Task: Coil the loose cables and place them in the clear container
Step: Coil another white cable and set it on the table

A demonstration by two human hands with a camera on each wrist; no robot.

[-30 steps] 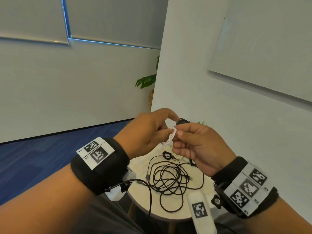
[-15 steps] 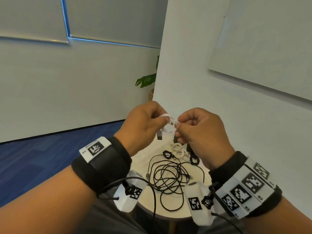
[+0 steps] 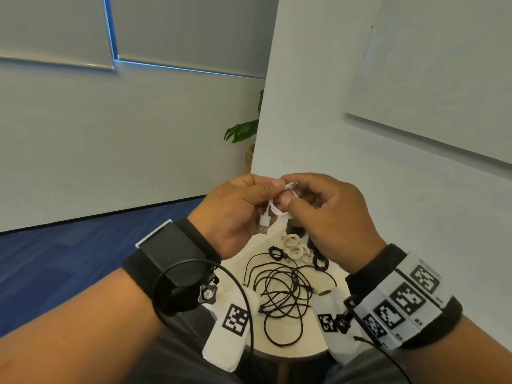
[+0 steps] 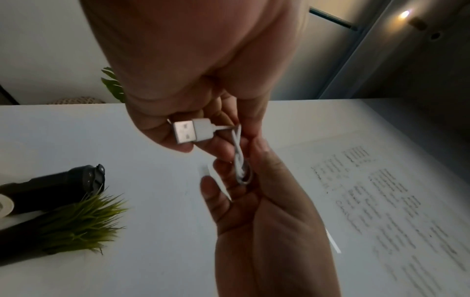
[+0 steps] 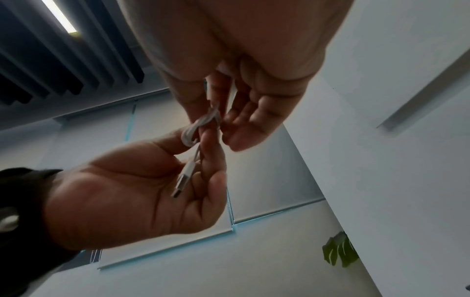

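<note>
White cable (image 3: 273, 210), plug (image 3: 264, 223) downward (pinched)

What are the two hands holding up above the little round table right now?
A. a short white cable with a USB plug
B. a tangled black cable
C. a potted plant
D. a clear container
A: the left hand and the right hand both pinch a small white cable, its USB plug hanging free; the black cable lies on the table.
</note>
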